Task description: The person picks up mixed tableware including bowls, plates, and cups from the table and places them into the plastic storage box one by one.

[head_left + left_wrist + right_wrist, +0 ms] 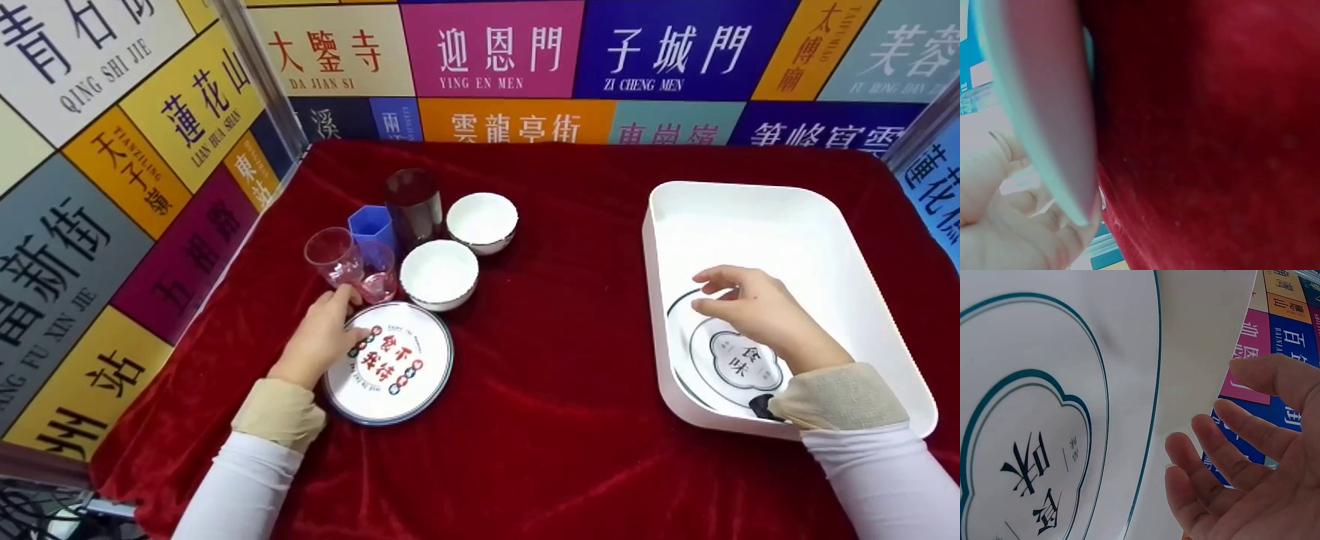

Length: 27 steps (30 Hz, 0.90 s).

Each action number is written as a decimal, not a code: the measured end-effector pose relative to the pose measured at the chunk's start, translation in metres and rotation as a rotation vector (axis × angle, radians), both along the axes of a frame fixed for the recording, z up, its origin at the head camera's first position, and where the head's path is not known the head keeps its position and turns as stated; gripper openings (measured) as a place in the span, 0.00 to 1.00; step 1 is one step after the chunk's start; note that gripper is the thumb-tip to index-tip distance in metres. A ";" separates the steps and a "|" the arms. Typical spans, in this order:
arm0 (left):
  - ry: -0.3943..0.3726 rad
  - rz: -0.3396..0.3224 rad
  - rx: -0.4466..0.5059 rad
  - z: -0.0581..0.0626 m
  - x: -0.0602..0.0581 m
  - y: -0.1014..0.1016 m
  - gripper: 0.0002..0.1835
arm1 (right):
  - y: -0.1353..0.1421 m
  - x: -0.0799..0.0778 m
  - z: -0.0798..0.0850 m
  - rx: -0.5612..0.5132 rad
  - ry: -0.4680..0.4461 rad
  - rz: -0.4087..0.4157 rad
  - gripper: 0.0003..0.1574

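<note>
My left hand (pixel 324 337) grips the left rim of a round white plate (pixel 409 390) with red lettering and a blue edge. The thumb lies over its top, and the other fingers are at the rim; the left wrist view shows that plate's edge (pixel 1044 112) close up beside the hand. Over the white bin (pixel 892 345), my right hand (pixel 757 311) hovers with loosely bent fingers and nothing between them. Below it in the bin lies another white plate (pixel 701 360) with dark rings and black lettering, seen large in the right wrist view.
Beyond the left hand stand a clear pinkish glass (pixel 330 247), a second pink glass (pixel 379 281), a blue hexagonal cup (pixel 369 219) and a dark tumbler (pixel 415 206). Two white bowls (pixel 439 274) sit beside them. Red velvet cloth (pixel 540 337) covers the table.
</note>
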State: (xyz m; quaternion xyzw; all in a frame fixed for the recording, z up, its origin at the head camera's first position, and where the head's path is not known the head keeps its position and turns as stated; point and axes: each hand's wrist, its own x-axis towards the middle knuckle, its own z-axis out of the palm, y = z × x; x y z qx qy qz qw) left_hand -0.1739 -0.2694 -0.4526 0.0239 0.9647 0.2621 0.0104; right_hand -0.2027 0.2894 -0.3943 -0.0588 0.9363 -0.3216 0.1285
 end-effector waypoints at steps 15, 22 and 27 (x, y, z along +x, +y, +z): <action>-0.266 0.113 0.029 0.006 -0.009 -0.008 0.19 | 0.000 0.001 0.001 -0.002 -0.012 -0.015 0.34; -0.281 0.090 -0.006 0.010 -0.011 -0.007 0.14 | 0.000 0.001 0.000 -0.002 -0.024 -0.018 0.35; -0.304 0.093 -0.009 0.010 -0.011 -0.009 0.15 | 0.002 0.000 -0.001 -0.006 -0.031 -0.015 0.35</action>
